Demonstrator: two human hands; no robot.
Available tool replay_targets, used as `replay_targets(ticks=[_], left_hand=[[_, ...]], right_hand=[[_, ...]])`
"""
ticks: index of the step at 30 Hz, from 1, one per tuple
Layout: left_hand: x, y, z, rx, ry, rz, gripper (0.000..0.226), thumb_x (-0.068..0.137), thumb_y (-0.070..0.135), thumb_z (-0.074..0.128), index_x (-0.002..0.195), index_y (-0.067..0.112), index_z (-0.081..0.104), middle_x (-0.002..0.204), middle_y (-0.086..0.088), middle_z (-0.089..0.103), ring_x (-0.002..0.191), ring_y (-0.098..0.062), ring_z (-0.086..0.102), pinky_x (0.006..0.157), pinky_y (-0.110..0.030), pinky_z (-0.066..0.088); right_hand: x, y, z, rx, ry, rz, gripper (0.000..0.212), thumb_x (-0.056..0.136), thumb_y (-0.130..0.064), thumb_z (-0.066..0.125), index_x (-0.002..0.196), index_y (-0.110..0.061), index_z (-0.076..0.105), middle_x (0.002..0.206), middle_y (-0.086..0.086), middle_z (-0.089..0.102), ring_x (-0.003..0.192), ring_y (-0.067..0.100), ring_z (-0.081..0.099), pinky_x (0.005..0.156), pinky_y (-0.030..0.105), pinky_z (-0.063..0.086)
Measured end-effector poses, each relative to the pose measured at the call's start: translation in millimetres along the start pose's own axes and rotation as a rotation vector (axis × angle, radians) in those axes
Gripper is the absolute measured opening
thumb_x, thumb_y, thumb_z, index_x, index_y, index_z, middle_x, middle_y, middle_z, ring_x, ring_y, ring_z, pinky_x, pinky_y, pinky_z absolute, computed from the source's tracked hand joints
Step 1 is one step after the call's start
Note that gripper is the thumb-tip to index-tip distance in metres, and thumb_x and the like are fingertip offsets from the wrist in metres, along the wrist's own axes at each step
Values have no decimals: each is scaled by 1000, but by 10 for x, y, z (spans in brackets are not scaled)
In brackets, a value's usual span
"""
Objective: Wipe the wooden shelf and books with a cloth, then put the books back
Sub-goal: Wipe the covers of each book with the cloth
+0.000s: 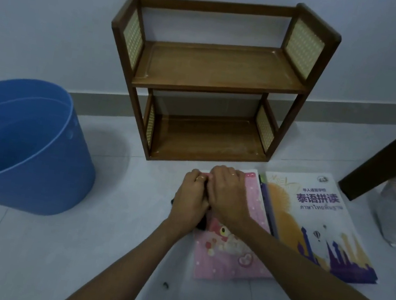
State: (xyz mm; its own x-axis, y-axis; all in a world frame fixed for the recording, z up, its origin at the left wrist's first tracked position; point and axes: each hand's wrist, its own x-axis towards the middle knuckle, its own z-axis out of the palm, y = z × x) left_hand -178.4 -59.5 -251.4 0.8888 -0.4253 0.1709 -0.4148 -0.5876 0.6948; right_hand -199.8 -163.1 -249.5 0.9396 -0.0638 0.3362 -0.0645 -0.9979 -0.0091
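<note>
Both hands down on the pink book [225, 251], side by side and touching: left hand [191, 197] at the book's upper left corner, fingers curled over its far edge, a ring on one finger; right hand [227, 193] just beside it, fingers bent down over the same top edge, also ringed. Gripping the edge, by the look of it, though blur hides whether the fingers pinch the cover or merely press it. Something dark under the left palm [200, 224], possibly the cloth, too hidden to tell. Probably at the book stage of the job: either wiping this cover or about to lift it. Next, likely a firm hold on the top edge, a lift clear of the floor, then a short carry forward to the wooden shelf [215, 75], with the book turned upright to fit. Pink cover glossy and flat, printed with a cartoon figure and hearts, thin and flexible-looking. Just right of it, touching or nearly so, a second book [319, 224]: smooth white-and-orange cover, purple skyline, bold purple lettering. Beyond, against the wall, the shelf: two tiers of dark varnished wood with woven cane side panels, both boards bare, the lower one showing pale smears. Well left, a blue plastic bucket [12, 147], round and smooth-walled. At right, a dark wooden leg [391, 153] with a crumpled white bag [395, 217] at its foot.
</note>
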Motion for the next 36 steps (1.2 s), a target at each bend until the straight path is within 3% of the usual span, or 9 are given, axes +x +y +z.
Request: replay_targets(ticks=[3, 7, 10, 13, 18, 22, 24, 28, 36], left_hand=[[-73, 231, -27, -38, -149, 106, 23, 93, 23, 55, 112, 13, 58, 116, -3, 58, 99, -12, 51, 91, -18, 43], [-247, 135, 28, 71, -325, 207, 65, 79, 52, 64, 128, 12, 48, 132, -6, 48, 117, -20, 44, 104, -35, 38], [-433, -189, 73, 291, -465, 229, 129, 60, 81, 56, 151, 12, -3, 159, -12, -6, 146, -30, -7, 120, -40, -2], [-589, -483, 117, 477, -518, 213, 146, 50, 88, 54, 130, 20, -47, 145, -12, -41, 134, -31, -37, 110, -43, -23], [-522, -530, 164, 535, -487, 138, 149, 46, 94, 47, 139, 12, -35, 150, -20, -23, 141, -41, -12, 117, -46, -11], [-273, -533, 160, 538, -541, 53, 146, 55, 85, 58, 143, 4, -26, 147, -17, -37, 137, -33, -32, 113, -44, -17], [-177, -548, 151, 583, -575, 67, 141, 60, 83, 56, 144, 2, -22, 147, -17, -36, 137, -32, -32, 112, -45, -16], [-92, -537, 162, 622, -630, 89, 134, 67, 79, 55, 144, 2, -23, 144, -12, -38, 139, -29, -30, 110, -42, -19], [3, -490, 205, 808, -743, 162, 126, 71, 80, 48, 145, 5, -21, 153, -14, -28, 141, -26, -27, 106, -43, -22]], right_hand=[[-109, 161, -142, 161, 133, 184, 32, 91, -30, 31, 87, -13, 59, 73, 4, 61, 66, 20, 56, 74, 38, 46], [-369, 370, -80, 74, -192, 91, 42, 89, -35, 23, 95, -15, 59, 87, 7, 65, 80, 26, 62, 79, 40, 43], [-644, 448, 124, 299, -423, -72, 56, 94, -42, 33, 142, -14, 38, 152, 8, 32, 140, 26, 31, 109, 38, 27], [-923, 334, 348, 139, -489, -363, 63, 97, -45, 31, 150, -14, 22, 158, 5, 17, 145, 21, 17, 118, 47, 15], [-922, 265, 485, 47, -448, -310, 56, 101, -37, 14, 151, -14, 4, 150, 9, 35, 138, 25, 34, 108, 51, 20], [-541, 291, 511, 44, -562, -208, 89, 80, -37, 52, 151, -24, -1, 144, 10, 45, 130, 30, 47, 101, 58, 36], [-381, 293, 577, 36, -576, -200, 100, 77, -38, 63, 151, -26, -3, 149, 12, 37, 134, 34, 39, 101, 60, 24], [-171, 297, 671, 47, -542, -181, 83, 93, -29, 51, 147, -29, -12, 158, 9, -10, 145, 34, -8, 108, 54, -12], [280, 212, 551, 5, -707, 25, 86, 93, -18, 52, 150, -27, -11, 159, 11, -10, 145, 36, -7, 114, 59, 2]])
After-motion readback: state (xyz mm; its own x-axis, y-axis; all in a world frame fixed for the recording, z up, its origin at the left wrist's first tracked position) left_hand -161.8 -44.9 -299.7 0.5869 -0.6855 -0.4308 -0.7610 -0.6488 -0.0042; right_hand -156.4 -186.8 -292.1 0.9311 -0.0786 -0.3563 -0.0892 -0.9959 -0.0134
